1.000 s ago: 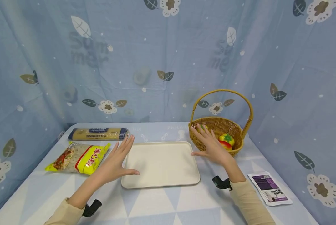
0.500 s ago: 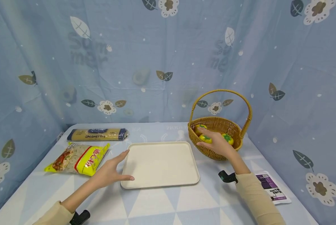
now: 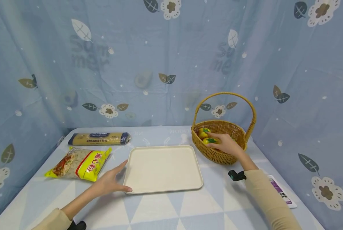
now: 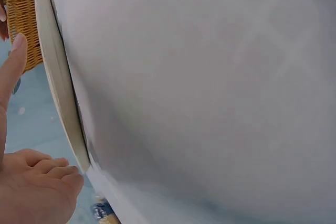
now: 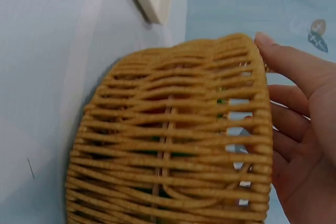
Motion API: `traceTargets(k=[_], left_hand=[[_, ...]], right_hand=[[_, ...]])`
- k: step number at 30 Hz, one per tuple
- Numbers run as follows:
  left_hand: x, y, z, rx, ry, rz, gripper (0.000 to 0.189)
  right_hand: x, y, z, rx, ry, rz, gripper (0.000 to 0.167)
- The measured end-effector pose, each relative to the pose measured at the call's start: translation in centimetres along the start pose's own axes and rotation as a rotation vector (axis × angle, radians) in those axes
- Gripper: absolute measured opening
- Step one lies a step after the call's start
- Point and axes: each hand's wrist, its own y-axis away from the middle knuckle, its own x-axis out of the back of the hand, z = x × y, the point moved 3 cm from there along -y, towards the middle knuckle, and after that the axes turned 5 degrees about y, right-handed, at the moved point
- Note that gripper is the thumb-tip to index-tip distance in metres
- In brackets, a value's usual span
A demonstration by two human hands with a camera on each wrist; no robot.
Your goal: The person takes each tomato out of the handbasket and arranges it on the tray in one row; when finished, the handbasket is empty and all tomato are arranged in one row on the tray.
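In the head view my left hand (image 3: 109, 182) is at the left end of a cream rectangular tray (image 3: 164, 169). Its thumb tip lies at the tray's near left corner and the fingers reach along the left side, apart from the thumb. My right hand (image 3: 227, 145) reaches over the near rim of a brown wicker basket (image 3: 214, 156) with a tall handle. Its fingers extend among yellow fruits (image 3: 203, 133) with green leafy tops. In the right wrist view the basket wall (image 5: 173, 129) hides the fingertips; no fruit is visibly lifted.
A spaghetti packet (image 3: 99, 139) lies at the back left, with a yellow-ended pasta bag (image 3: 80, 163) in front of it. On the right, a white and purple pouch (image 3: 283, 193) is partly covered by the right sleeve (image 3: 272, 198). A patterned blue curtain (image 3: 171, 64) surrounds the table.
My left hand has come down and toward me to the tray's left edge. The right hand has moved right and down over the basket, its fingers among the fruits. Tray and basket have stayed put.
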Motion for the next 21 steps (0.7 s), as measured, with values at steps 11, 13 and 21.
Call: traceTargets(k=[11,13,21], left_hand=[[-0.3,0.3,-0.3,0.069,0.082,-0.065,0.121],[-0.4,0.3,-0.4,0.087,0.08,-0.08,0.122],[-0.3,0.3,-0.7,0.086,0.095,-0.08,0.118]], right_hand=[[0.3,-0.8,2.1,-0.072,0.016,-0.061,0.067],[0.3,-0.9,2.3,-0.074,0.027,-0.077,0.067],[0.4,-1.3,3.1,-0.089,0.072,-0.141,0.068]])
